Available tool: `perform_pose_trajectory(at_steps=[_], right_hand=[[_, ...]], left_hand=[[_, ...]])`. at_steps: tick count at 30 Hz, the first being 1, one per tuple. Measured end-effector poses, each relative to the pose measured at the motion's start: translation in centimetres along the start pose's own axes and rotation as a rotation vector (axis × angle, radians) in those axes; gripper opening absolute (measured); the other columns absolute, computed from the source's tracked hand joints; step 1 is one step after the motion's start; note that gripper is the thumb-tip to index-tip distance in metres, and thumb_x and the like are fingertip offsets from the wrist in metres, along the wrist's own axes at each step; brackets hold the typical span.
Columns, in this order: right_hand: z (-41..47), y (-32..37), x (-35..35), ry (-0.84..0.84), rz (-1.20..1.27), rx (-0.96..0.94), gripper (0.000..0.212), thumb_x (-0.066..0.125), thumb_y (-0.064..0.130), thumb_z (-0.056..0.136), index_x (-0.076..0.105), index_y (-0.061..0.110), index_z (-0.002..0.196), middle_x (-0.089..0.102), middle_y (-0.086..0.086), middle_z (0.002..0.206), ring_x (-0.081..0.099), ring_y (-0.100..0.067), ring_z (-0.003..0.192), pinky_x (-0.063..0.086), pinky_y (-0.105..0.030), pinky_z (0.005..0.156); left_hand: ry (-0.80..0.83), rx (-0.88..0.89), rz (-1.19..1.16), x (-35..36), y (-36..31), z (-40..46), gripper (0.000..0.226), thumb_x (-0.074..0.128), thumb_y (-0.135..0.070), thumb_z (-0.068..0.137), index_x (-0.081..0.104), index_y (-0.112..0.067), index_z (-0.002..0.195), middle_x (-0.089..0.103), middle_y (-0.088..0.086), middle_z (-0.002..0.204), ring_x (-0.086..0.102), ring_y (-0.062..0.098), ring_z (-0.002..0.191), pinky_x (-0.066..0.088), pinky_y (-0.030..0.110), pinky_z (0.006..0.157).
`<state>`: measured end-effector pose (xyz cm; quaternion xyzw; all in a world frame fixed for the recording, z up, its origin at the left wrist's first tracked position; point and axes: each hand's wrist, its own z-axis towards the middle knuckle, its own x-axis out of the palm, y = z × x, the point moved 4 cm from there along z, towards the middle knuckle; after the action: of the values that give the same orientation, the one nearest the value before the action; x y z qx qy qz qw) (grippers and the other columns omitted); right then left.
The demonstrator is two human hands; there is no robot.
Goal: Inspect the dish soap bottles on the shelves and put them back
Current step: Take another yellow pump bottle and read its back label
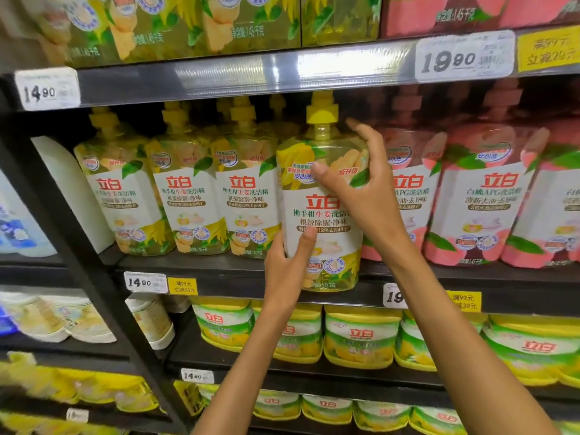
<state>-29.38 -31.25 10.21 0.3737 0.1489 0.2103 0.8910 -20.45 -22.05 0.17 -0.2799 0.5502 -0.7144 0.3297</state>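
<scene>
A clear plastic dish soap bottle (323, 196) filled with yellow liquid, capped by a yellow pump top and wrapped in a white and yellow label with red characters, is held upright in front of the dark metal shelf (219, 271), its base level with the shelf's front edge. The lower left side of the bottle is gripped by the left hand (287, 268), the thumb laid across the label. The upper right shoulder is clasped by the right hand (361, 180), the thumb pressed on the label and the fingers curved round the side. Three matching yellow bottles (185, 189) are ranged on the shelf to the left, and pink-labelled bottles (489, 196) to the right. White price tags (146, 282) are fixed along the shelf edges.
</scene>
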Motion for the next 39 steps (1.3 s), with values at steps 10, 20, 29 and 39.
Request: perform_pose_trajectory(at_steps=[10, 20, 29, 39], right_hand=[[-3.2, 0.5, -0.7, -0.064, 0.348, 0.253, 0.047, 0.078, 0.039, 0.071, 0.061, 0.023, 0.112, 0.071, -0.009, 0.109, 0.072, -0.023, 0.094, 0.061, -0.042, 0.077], [-4.9, -0.9, 0.3, 0.24, 0.392, 0.504, 0.078, 0.07, 0.051, 0.077, 0.038, 0.024, 0.143, 0.067, 0.0, 0.124, 0.066, -0.018, 0.111, 0.052, -0.042, 0.096], [-6.9, -1.5, 0.5, 0.11, 0.569, 0.627, 0.063, 0.075, 0.043, 0.073, 0.058, 0.013, 0.127, 0.074, -0.011, 0.108, 0.072, -0.027, 0.099, 0.058, -0.044, 0.086], [-6.2, -1.6, -0.8, 0.12, 0.693, 0.671, 0.045, 0.061, 0.043, 0.086, 0.066, 0.016, 0.121, 0.071, -0.009, 0.118, 0.065, -0.026, 0.114, 0.048, -0.047, 0.102]], left_hand=[[0.354, -0.147, -0.153, -2.3, 0.5, -5.0, 0.055, 0.068, -0.058, 0.07, 0.059, -0.032, 0.117, 0.072, -0.003, 0.113, 0.068, 0.016, 0.104, 0.055, 0.032, 0.088], [0.352, -0.31, -0.622, -2.8, 0.2, -7.3, 0.046, 0.062, -0.055, 0.075, 0.072, -0.028, 0.111, 0.07, 0.006, 0.116, 0.068, 0.021, 0.105, 0.057, 0.031, 0.076], [0.512, -0.595, -0.608, -4.1, 2.0, -8.5, 0.054, 0.058, -0.057, 0.081, 0.063, -0.026, 0.125, 0.06, 0.009, 0.133, 0.058, 0.025, 0.121, 0.053, 0.04, 0.091], [0.498, -0.544, -0.685, -3.8, -0.2, -8.9, 0.056, 0.069, -0.056, 0.075, 0.068, -0.02, 0.118, 0.068, 0.008, 0.121, 0.066, 0.022, 0.108, 0.056, 0.034, 0.083]])
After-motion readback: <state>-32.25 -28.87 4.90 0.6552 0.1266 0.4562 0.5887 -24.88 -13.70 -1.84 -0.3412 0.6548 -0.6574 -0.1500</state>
